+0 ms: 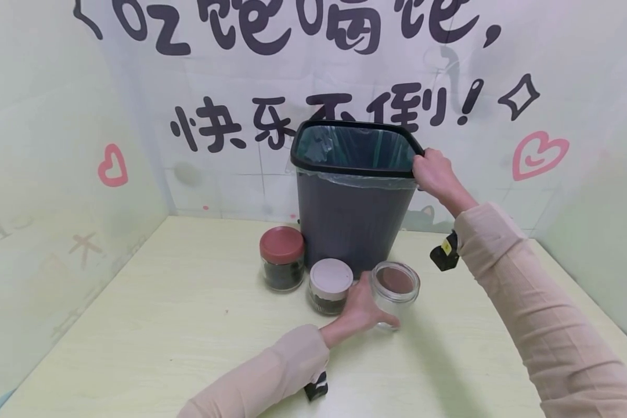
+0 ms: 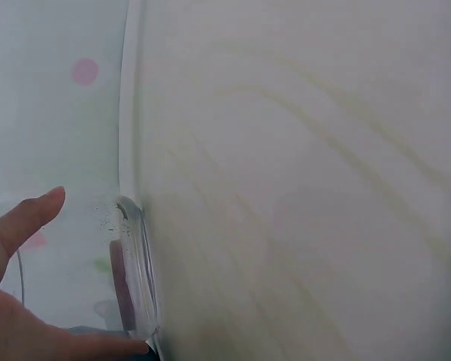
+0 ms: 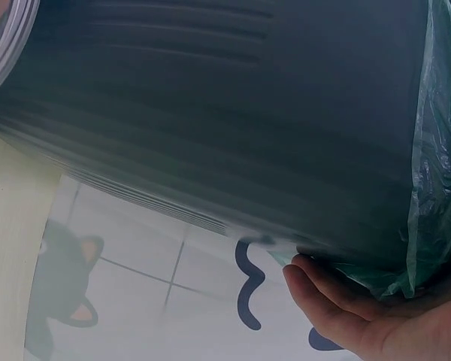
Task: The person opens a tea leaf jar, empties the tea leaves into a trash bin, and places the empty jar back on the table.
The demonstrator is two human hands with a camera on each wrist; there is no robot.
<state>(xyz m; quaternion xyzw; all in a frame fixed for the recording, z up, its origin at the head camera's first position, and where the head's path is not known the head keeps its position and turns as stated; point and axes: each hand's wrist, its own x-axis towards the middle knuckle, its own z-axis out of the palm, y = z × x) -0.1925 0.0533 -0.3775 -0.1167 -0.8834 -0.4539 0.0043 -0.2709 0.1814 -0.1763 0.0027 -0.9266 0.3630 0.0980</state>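
Observation:
A dark grey trash bin [image 1: 352, 220] with a black rim and a thin plastic liner [image 1: 345, 148] stands toward the back wall. My right hand [image 1: 438, 174] grips the rim at its right corner; in the right wrist view the fingers [image 3: 334, 301] curl under the liner's edge. My left hand [image 1: 359, 307] holds a clear glass jar [image 1: 397, 284] between thumb and fingers, in front of the bin. A brownish layer shows low in that jar in the left wrist view. Beside the hand stands a white-lidded jar [image 1: 331, 278] with dark contents.
A red-lidded jar [image 1: 282, 252] with dark contents stands left of the bin. The pale table [image 1: 188, 325] meets a printed backdrop [image 1: 230, 191] behind and at both sides. Black wrist devices hang at the right sleeve [image 1: 533, 290] and under the left sleeve [image 1: 271, 368].

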